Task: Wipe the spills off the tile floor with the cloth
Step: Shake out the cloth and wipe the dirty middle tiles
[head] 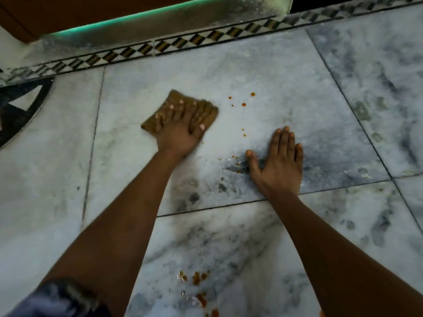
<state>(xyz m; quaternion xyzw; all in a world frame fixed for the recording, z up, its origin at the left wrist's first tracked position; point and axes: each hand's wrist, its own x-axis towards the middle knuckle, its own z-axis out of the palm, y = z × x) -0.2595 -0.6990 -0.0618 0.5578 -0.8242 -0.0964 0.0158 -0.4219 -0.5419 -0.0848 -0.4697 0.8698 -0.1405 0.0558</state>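
Note:
A folded brown cloth (206, 110) lies flat on the grey marble tile floor (286, 83). My left hand (180, 131) presses down on it with the fingers spread over its top. My right hand (279, 161) rests flat on the floor to the right, fingers apart, holding nothing. Small orange-brown drops (243, 104) dot the tile to the right of the cloth, and a few more drops (235, 164) sit beside my right thumb. A larger orange-brown spill (199, 287) spreads on the near tile between my forearms.
A patterned black-and-white border strip (160, 45) runs along the far edge of the tiles, with a raised step (160, 21) behind it. A dark inlay (20, 106) sits at the left. Dark grout lines cross the floor.

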